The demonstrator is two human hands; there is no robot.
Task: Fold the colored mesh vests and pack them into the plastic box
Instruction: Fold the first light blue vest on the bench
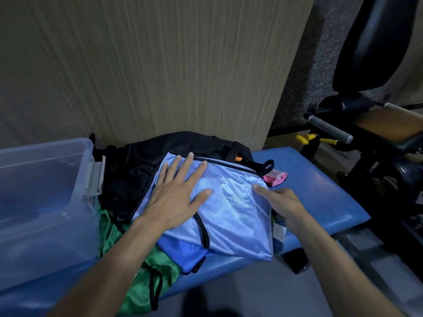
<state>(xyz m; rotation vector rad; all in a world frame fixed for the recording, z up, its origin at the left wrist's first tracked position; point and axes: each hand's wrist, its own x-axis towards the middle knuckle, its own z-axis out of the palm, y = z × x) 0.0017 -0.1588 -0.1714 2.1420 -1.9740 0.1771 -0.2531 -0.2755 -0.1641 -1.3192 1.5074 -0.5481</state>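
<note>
A folded light blue mesh vest (231, 209) with black trim lies on top of a pile on the blue padded bench (315, 184). My left hand (176, 193) presses flat on its left half, fingers spread. My right hand (279, 202) is at the vest's right edge, thumb on top and fingers tucked under the fabric. Beneath lie a black vest (146, 161), a green vest (142, 266) and a pink vest (274, 178) peeking out at the right. The clear plastic box (45, 191) stands at the left, open.
A wood-grain wall panel (160, 65) rises right behind the bench. Black gym equipment (370, 124) with grey handles and yellow parts stands to the right. The bench's front edge drops to the floor near me.
</note>
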